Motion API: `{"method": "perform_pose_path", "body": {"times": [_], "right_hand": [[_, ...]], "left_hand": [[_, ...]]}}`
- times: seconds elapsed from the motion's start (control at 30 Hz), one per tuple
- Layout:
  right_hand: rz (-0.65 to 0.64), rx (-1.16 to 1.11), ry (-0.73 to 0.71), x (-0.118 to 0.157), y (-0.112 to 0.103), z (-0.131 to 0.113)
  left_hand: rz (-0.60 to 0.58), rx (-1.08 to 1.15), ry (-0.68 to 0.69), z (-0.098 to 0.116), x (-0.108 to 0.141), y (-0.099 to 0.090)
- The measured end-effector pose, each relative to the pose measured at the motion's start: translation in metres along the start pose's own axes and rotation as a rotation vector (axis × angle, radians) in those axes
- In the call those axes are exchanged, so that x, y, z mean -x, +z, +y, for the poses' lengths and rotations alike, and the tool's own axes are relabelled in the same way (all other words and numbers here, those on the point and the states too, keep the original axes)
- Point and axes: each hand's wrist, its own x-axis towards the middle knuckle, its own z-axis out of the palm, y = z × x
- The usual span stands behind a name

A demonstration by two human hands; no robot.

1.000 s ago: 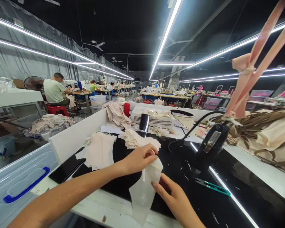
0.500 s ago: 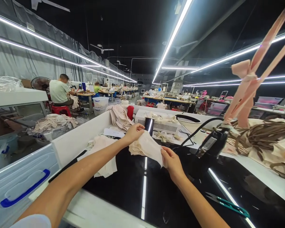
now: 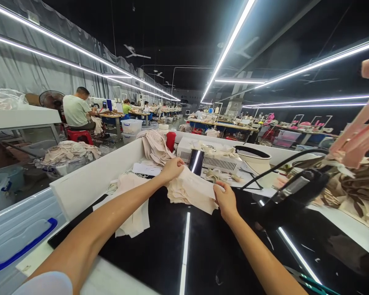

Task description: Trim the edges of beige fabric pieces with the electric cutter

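Note:
A pale cream fabric piece [image 3: 197, 184] stretches between my two hands above the glossy black tabletop [image 3: 169, 254]. My left hand [image 3: 172, 170] pinches its upper left corner, fingers closed. At the right edge, my right hand [image 3: 225, 200] grips the cloth between thumb and fingers. Under the piece lies a stack of similar cream pieces [image 3: 176, 191], partly covered by it. Behind the cloth stands a dark shiny cylinder [image 3: 197, 161]. More pale fabric pieces [image 3: 135, 223] lie to the left, partly hidden by my left forearm.
A black machine head [image 3: 295, 196] with pink straps tied to it stands at the right. Teal thread snips [image 3: 313, 283] lie near the lower right edge. A red thread cone [image 3: 170, 141] and a white vented box [image 3: 184, 149] stand behind. A person [image 3: 76, 108] sits at the far left.
The view has turned, shifting the machine head and snips to the right and downward. My right hand has drawn slightly farther from the left, with the fabric piece held flatter and more stretched.

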Motion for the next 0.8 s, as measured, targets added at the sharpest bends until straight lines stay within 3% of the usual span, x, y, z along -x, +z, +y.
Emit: {"method": "perform_pose_path", "body": {"times": [0.23,0.33,0.53,0.67,0.8], "right_hand": [[0.029,0.304,-0.180,-0.014,0.004,0.021],[0.045,0.399,-0.285,-0.013,0.002,0.024],[0.063,0.530,-0.535,-0.001,-0.004,0.017],[-0.014,0.574,-0.712,0.014,0.003,0.012],[-0.105,0.636,-0.817,0.027,0.015,0.012]], "left_hand": [[-0.101,-0.174,-0.048,-0.024,0.009,0.010],[-0.094,-0.237,-0.028,-0.026,0.017,0.007],[0.027,-0.328,0.210,-0.001,0.023,0.001],[-0.052,-0.333,0.362,0.019,0.018,0.014],[-0.152,-0.374,0.377,0.017,0.017,0.030]]}}
